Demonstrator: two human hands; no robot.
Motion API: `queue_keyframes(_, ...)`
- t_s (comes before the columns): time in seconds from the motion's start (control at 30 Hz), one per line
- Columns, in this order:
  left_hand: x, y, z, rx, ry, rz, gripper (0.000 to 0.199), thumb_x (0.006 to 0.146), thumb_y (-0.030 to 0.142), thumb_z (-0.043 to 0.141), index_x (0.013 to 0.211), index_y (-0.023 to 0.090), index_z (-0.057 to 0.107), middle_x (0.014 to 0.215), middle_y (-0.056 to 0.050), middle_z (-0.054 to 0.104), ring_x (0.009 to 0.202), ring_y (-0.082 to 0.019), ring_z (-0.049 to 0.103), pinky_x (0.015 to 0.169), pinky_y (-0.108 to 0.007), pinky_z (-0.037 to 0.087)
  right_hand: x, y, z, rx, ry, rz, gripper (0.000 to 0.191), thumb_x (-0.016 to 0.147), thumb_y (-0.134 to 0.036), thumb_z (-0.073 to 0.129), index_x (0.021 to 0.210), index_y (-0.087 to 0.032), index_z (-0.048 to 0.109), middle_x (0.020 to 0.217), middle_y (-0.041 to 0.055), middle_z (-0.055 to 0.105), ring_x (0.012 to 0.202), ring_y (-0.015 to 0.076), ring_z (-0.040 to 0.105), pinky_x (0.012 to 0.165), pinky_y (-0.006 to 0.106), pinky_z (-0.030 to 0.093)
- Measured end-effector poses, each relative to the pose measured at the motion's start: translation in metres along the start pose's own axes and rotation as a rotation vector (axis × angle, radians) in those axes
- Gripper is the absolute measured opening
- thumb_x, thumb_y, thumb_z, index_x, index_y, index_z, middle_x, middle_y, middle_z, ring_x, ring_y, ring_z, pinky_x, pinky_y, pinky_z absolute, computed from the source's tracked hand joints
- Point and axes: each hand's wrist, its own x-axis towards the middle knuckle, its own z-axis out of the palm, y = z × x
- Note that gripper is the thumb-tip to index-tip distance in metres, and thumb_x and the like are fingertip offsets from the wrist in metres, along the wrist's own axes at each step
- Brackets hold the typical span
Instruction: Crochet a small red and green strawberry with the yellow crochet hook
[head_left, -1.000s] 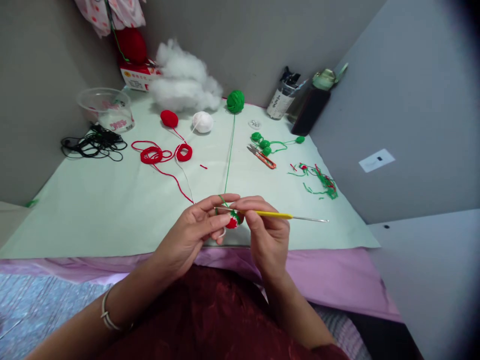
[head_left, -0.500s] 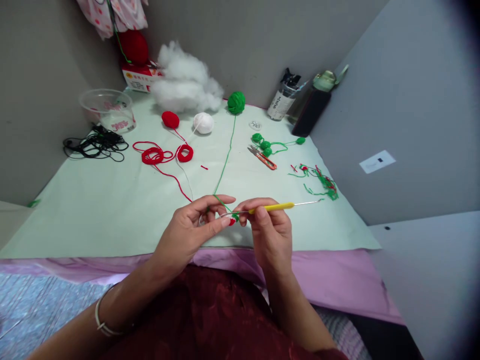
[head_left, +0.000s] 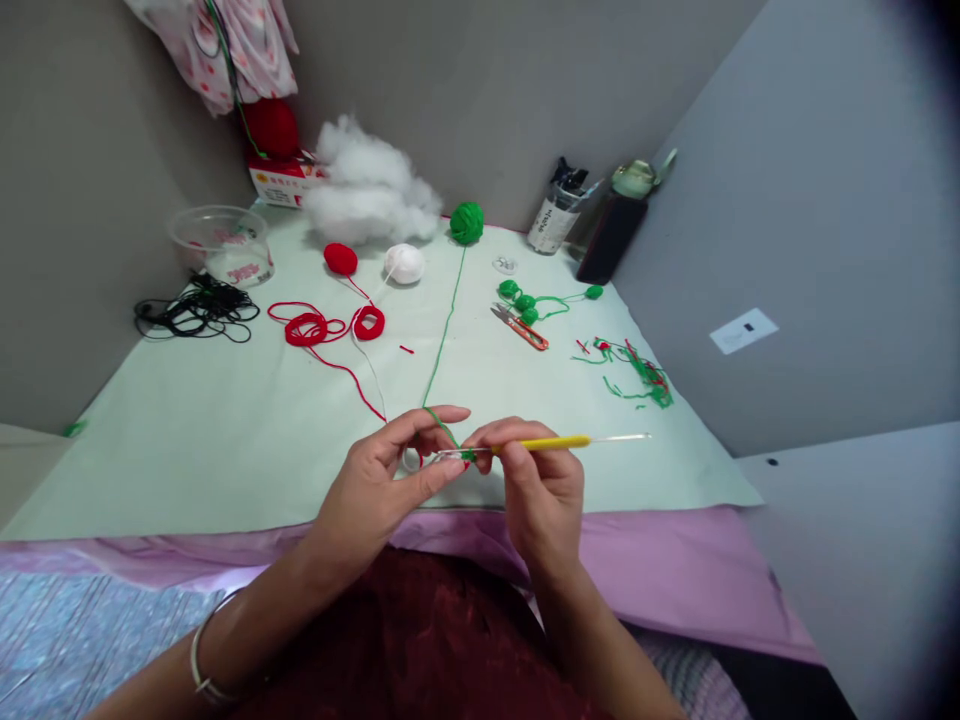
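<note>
My right hand (head_left: 541, 490) grips a crochet hook with a yellow handle (head_left: 555, 443); its thin metal tip points left to the stitches. Between the thumb and fingers of my left hand (head_left: 390, 475) is a small crochet piece (head_left: 468, 456) in green, red and white, mostly covered by fingertips. Green yarn (head_left: 444, 340) runs from a green ball (head_left: 466, 223) at the back, over my left index finger and down to the piece. Both hands nearly touch above the table's front edge. Red and white strands lead away behind my left hand.
Left on the table are a red yarn ball (head_left: 340, 259), a white yarn ball (head_left: 405, 264), red coils (head_left: 306, 329), black cord (head_left: 196, 308) and a clear tub (head_left: 219, 245). White stuffing (head_left: 371, 185) sits behind. Orange thread snips (head_left: 520, 328), green pieces (head_left: 525, 302) and yarn scraps (head_left: 649, 375) lie right.
The view has tilted up slightly, so everything sits lower in the picture. The hook lies flatter in my right hand, and both hands keep their grip.
</note>
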Motion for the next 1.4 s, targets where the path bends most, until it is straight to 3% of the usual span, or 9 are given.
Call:
queue_keyframes(0.17, -0.002, -0.003, -0.005, 0.392, 0.132, 0.382, 0.043, 0.087, 0.029, 0.082, 0.128, 0.03, 0.071, 0.124, -0.005, 0.069, 0.123, -0.025, 0.059, 0.109, -0.04, 0.044, -0.002, -0.002, 0.004, -0.073, -0.001, -0.089, 0.016, 0.102, -0.025, 0.064, 0.1, -0.027, 0.08, 0.09, 0.0027, 0.079, 0.085, 0.0175, 0.069, 0.077, 0.032, 0.054)
queue_keyframes(0.33, 0.0, -0.002, -0.012, 0.719, 0.257, 0.661, 0.045, 0.084, 0.031, 0.086, 0.125, 0.031, 0.069, 0.088, 0.001, 0.067, 0.093, -0.024, 0.062, 0.117, -0.051, 0.031, -0.001, -0.003, 0.006, -0.098, 0.036, -0.07, 0.017, 0.101, -0.025, 0.065, 0.098, -0.028, 0.081, 0.09, 0.0024, 0.079, 0.089, 0.0188, 0.07, 0.082, 0.034, 0.055)
queue_keyframes(0.4, 0.0, -0.002, -0.014, 0.74, 0.233, 0.645, 0.039, 0.086, 0.033, 0.083, 0.122, 0.032, 0.069, 0.086, 0.001, 0.069, 0.086, -0.024, 0.062, 0.114, -0.051, 0.032, -0.003, -0.004, 0.008, -0.107, 0.046, -0.052, 0.017, 0.101, -0.024, 0.065, 0.098, -0.03, 0.081, 0.091, 0.0017, 0.078, 0.087, 0.0178, 0.071, 0.08, 0.033, 0.056)
queue_keyframes(0.53, 0.0, 0.0, -0.015, 0.735, 0.253, 0.6, 0.044, 0.083, 0.033, 0.084, 0.125, 0.032, 0.07, 0.104, -0.004, 0.077, 0.109, -0.031, 0.063, 0.117, -0.053, 0.028, -0.005, -0.005, 0.01, -0.123, 0.056, -0.065, 0.017, 0.101, -0.024, 0.065, 0.099, -0.03, 0.082, 0.089, 0.0018, 0.078, 0.084, 0.0174, 0.072, 0.077, 0.032, 0.056)
queue_keyframes(0.73, 0.002, 0.003, -0.012, 0.606, 0.191, 0.489, 0.016, 0.083, 0.035, 0.084, 0.089, 0.03, 0.07, 0.074, 0.002, 0.075, 0.107, -0.031, 0.069, 0.116, -0.054, 0.028, -0.004, 0.0, 0.011, -0.102, 0.065, -0.012, 0.015, 0.1, -0.026, 0.067, 0.097, -0.029, 0.081, 0.088, 0.0012, 0.078, 0.083, 0.0162, 0.073, 0.077, 0.03, 0.057)
queue_keyframes(0.93, 0.001, 0.003, -0.01, 0.501, 0.106, 0.338, 0.029, 0.085, 0.037, 0.082, 0.111, 0.03, 0.071, 0.112, -0.004, 0.08, 0.125, -0.03, 0.065, 0.124, -0.059, 0.021, -0.005, 0.004, 0.012, -0.011, 0.095, 0.065, 0.013, 0.098, -0.031, 0.069, 0.096, -0.026, 0.081, 0.088, 0.0024, 0.078, 0.083, 0.0173, 0.073, 0.078, 0.031, 0.058)
queue_keyframes(1.1, 0.002, 0.007, -0.02, 0.534, 0.077, 0.395, 0.047, 0.083, 0.041, 0.085, 0.128, 0.033, 0.071, 0.147, -0.009, 0.066, 0.156, -0.035, 0.036, 0.126, -0.061, 0.022, 0.003, -0.002, 0.014, 0.237, 0.096, 0.219, 0.02, 0.091, -0.042, 0.077, 0.086, -0.022, 0.077, 0.078, 0.0019, 0.073, 0.072, 0.0157, 0.066, 0.071, 0.029, 0.057)
queue_keyframes(1.27, 0.011, 0.019, -0.042, 0.552, 0.081, 0.456, 0.016, 0.088, 0.032, 0.08, 0.104, 0.032, 0.082, 0.097, -0.004, 0.081, 0.126, -0.032, 0.064, 0.127, -0.064, 0.014, 0.014, -0.009, 0.006, 0.471, -0.003, 0.411, 0.028, 0.087, -0.045, 0.081, 0.079, -0.021, 0.069, 0.069, -0.0006, 0.064, 0.06, 0.0112, 0.052, 0.056, 0.021, 0.046)
queue_keyframes(1.4, 0.011, 0.028, -0.065, 0.413, -0.063, 0.33, 0.009, 0.091, 0.034, 0.076, 0.093, 0.033, 0.085, 0.093, -0.005, 0.08, 0.111, -0.029, 0.07, 0.115, -0.052, 0.042, 0.017, -0.01, -0.002, 0.517, -0.047, 0.452, 0.032, 0.084, -0.047, 0.082, 0.075, -0.022, 0.063, 0.064, -0.0022, 0.056, 0.057, 0.0116, 0.044, 0.049, 0.02, 0.039)
